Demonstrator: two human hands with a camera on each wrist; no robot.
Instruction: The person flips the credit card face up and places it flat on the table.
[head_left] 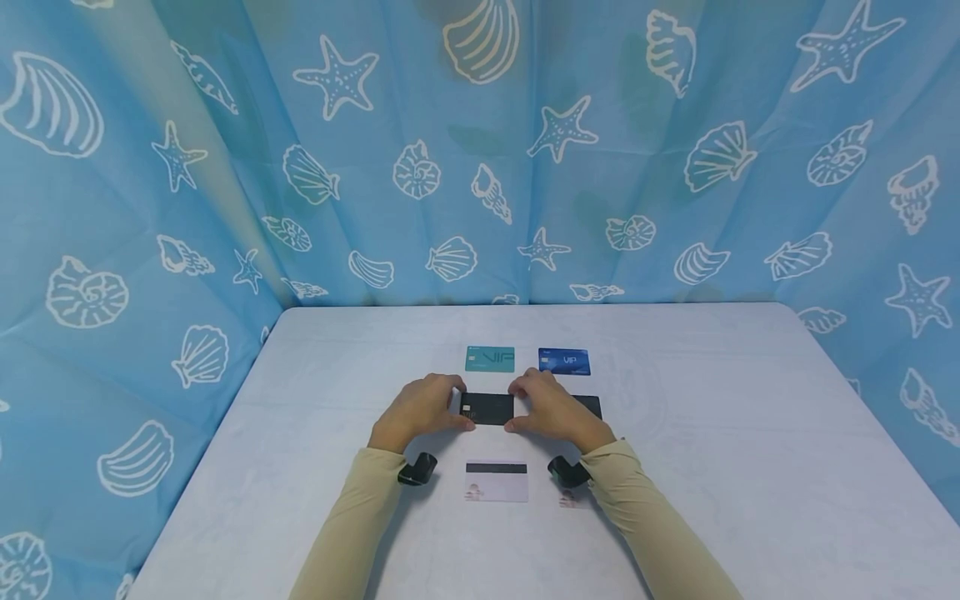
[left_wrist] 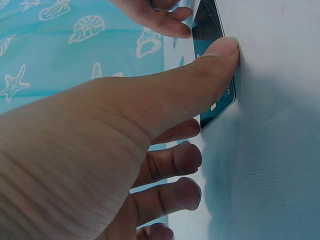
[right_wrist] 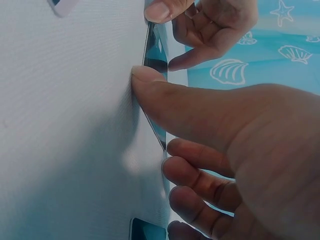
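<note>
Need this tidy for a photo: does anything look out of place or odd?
Possibly the white card on the person's side of the held black card: it shows a dark stripe, whereas the teal card and blue card show VIP, so it may be face down. Nothing looks spilled.

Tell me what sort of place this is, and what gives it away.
Probably a staged tabletop recording spot: a pale table, a blue seashell-print curtain hung behind it, and VIP-style cards set out in neat rows.

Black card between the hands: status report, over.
Left hand, right hand: gripping opposite ends. Black card: between them, chip side up. No obstruction visible; teal card lies beyond.
</note>
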